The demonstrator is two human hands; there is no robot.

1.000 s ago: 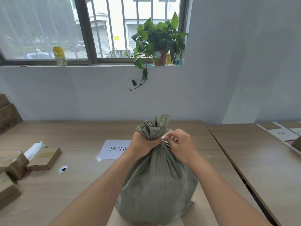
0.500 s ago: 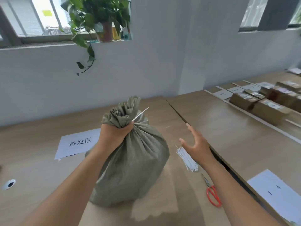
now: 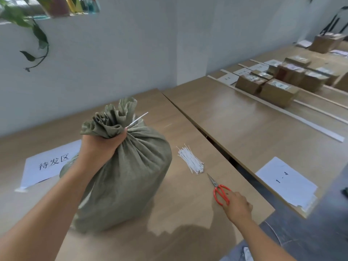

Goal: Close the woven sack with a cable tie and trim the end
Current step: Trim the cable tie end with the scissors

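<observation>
A grey-green woven sack [image 3: 128, 174] stands upright on the wooden table [image 3: 178, 228]. My left hand [image 3: 102, 146] is clenched around its gathered neck. A white cable tie circles the neck, and its loose tail [image 3: 137, 120] sticks out up and to the right. Red-handled scissors [image 3: 219, 191] lie flat on the table right of the sack, blades pointing away from me. My right hand [image 3: 237, 206] is down on their handles with the fingers curled over the near ends. Between sack and scissors lies a bundle of spare white cable ties [image 3: 191, 161].
A paper sheet with printed characters [image 3: 47, 164] lies left of the sack. A second table [image 3: 254, 125] to the right, across a narrow gap, carries a sheet marked 1-4 [image 3: 286, 181] and several cardboard boxes [image 3: 276, 91]. A trailing plant [image 3: 37, 38] hangs at upper left.
My right hand let go of the sack neck, swung right and dropped onto the scissors. The head turned right and down. My left hand kept hold of the neck.
</observation>
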